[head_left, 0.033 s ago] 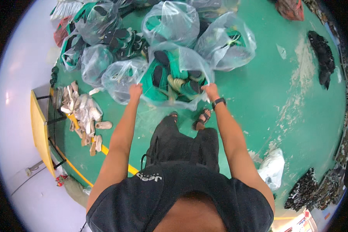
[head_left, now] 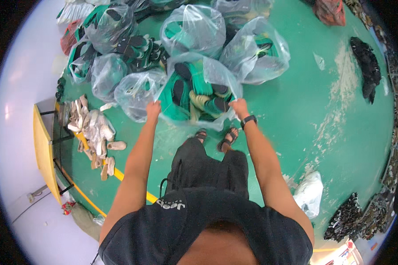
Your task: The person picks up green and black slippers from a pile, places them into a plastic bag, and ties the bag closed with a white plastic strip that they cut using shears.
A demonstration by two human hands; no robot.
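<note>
Both my arms reach forward to a clear plastic bag point(head_left: 227, 76) that stands on the floor in front of my feet. My left hand point(head_left: 153, 111) is closed on the left side of its rim, and my right hand point(head_left: 239, 108) grips the right side. Between them the mouth is spread wide. Inside lie stacked green shoe soles point(head_left: 200, 79), some with black oval faces and some with cream edges. My fingertips are partly hidden by the hands and the folded plastic.
More filled clear bags point(head_left: 192, 31) crowd behind and to the left. Loose beige shoes point(head_left: 106, 132) lie left, beside a yellow-topped table point(head_left: 46, 152). At right are a black heap point(head_left: 365, 68), a white bag point(head_left: 309, 194) and dark piles point(head_left: 344, 216).
The whole view has shifted slightly, so the bag and both hands sit a little lower in it. Both hands keep their hold on the rim.
</note>
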